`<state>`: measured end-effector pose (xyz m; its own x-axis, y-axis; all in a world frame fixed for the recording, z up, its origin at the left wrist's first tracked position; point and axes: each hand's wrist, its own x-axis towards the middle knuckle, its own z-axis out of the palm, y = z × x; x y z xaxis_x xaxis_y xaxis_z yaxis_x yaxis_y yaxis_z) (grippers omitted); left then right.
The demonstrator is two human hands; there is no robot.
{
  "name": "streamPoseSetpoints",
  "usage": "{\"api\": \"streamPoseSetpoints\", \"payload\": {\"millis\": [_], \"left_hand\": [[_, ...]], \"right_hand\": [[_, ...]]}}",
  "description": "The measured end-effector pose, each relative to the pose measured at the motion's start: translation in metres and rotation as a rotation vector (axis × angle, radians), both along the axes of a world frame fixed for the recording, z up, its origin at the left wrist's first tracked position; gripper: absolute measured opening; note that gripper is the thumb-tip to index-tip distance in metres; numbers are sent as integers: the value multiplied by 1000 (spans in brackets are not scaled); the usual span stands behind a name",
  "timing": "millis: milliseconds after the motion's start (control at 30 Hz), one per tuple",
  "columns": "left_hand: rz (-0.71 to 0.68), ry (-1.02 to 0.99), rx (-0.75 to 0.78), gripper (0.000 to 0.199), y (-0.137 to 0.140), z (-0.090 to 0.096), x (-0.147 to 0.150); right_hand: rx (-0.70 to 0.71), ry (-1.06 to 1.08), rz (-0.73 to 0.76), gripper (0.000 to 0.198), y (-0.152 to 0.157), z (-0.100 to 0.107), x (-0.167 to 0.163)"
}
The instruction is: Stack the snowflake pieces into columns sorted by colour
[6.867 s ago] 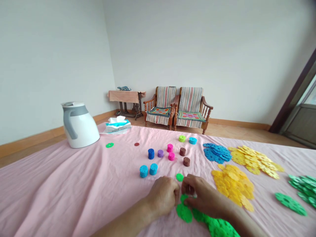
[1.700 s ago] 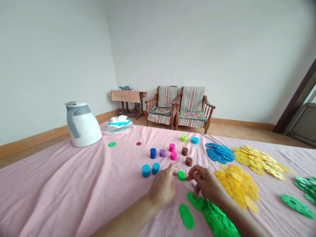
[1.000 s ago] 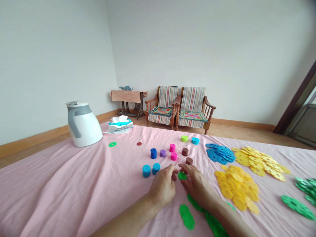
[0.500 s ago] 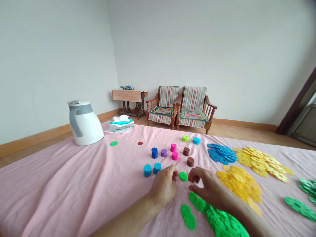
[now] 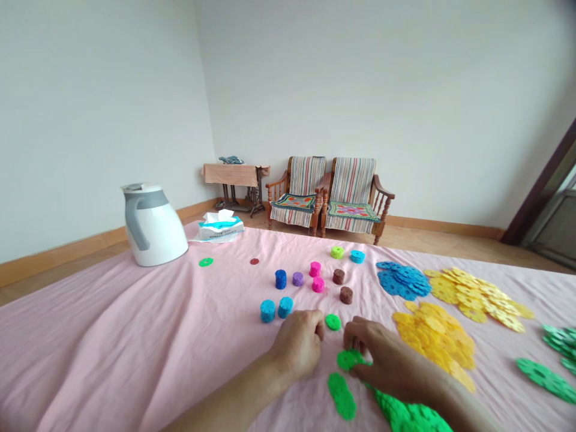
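Note:
My left hand rests on the cloth with its fingers curled in; nothing shows sticking out of them. Just right of its knuckles lies a short green stack of notched plastic discs, apart from the fingers. My right hand reaches in from the right, thumb and fingers closing on a green disc at the edge of the loose green pile. Its forearm hides part of that pile. Overlapping green discs lie below, between the two arms.
Small stacks stand ahead: light blue, dark blue, purple, pink and brown. Blue and yellow disc piles lie right. A white jug and tissue pack stand left.
My right hand has come down and nearer to me, onto a green disc, which has shifted left at the pile's edge. My left hand has lowered slightly beside the green stack.

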<state>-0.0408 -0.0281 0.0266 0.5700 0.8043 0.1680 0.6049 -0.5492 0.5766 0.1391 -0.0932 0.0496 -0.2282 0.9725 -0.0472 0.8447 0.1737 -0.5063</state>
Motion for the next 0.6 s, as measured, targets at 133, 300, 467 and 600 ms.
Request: {"api": "streamPoseSetpoints", "payload": {"millis": [133, 300, 467, 600], "left_hand": [[0, -23, 17, 28, 0, 0, 0], [3, -26, 13, 27, 0, -2, -1], [1, -38, 54, 27, 0, -5, 0], [-5, -40, 41, 27, 2, -6, 0]], "right_hand": [[-28, 19, -29, 19, 1, 1, 1], [-35, 108, -81, 14, 12, -4, 8], [-30, 292, -200, 7, 26, -16, 16], [25, 279, -221, 10, 28, -24, 17]]}}
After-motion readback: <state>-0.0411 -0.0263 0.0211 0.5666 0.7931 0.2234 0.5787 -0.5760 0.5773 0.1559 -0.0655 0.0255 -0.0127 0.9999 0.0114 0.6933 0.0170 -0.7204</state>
